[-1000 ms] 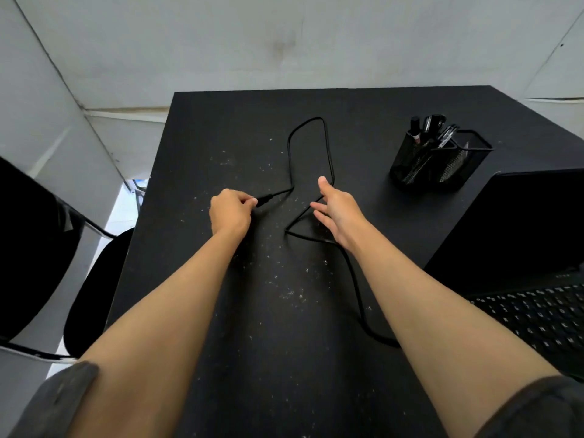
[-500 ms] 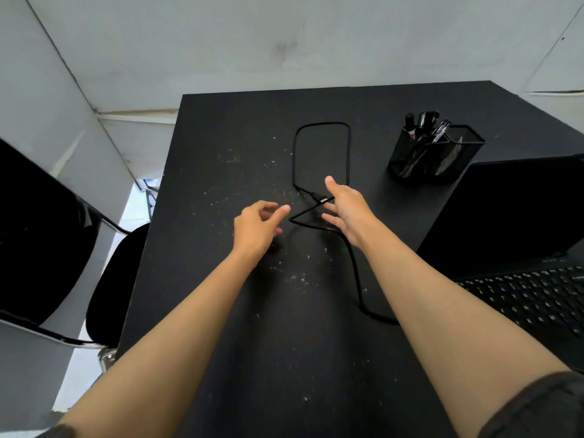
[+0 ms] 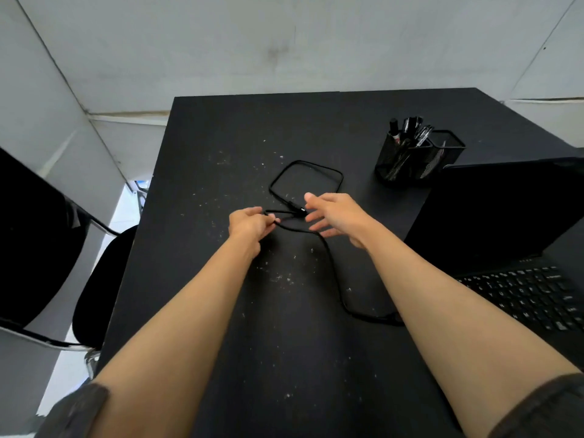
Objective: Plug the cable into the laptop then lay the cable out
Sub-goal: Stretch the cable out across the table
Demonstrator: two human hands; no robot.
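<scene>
Fingers [image 3: 268, 220] of left hand [image 3: 249, 224] curled in tight, pinching the black cable [image 3: 328, 257] where it bends at the left of the crossing. Right hand [image 3: 335, 216] spread wide, fingers [image 3: 317, 216] splayed and apart, palm facing left, holding nothing; its fingertips sit just beside the cable's free plug end [image 3: 298, 210], can't tell if they touch it

Cable lies on the black table [image 3: 221, 147], mid-table. Far part makes a rounded square loop [image 3: 306, 181] beyond both hands. Loop closes near the hands where the strands cross, between left fingertips and right palm. From the crossing one strand runs toward the viewer, curves right and goes under the right forearm [image 3: 442, 295] toward the laptop [image 3: 505, 216]; where it ends is hidden by the arm, can't tell if plugged in

Laptop open at right edge of table, dark screen tilted back, keyboard [image 3: 531, 292] near the viewer, partly cut by the frame. Black mesh pen holder [image 3: 417, 159] with pens and markers [image 3: 407, 128] stands behind the laptop, well apart from the loop, to its right. Tabletop scattered with small white specks [image 3: 281, 276], thickest around the cable and between the forearms

Left of the table, black chair [image 3: 38, 235] with metal frame, seat near the table edge. Grey wall panels [image 3: 284, 42] behind. Dark sleeve cuffs [image 3: 79, 412] at the bottom corners, both forearms bare, the right one covering the cable's near end
</scene>
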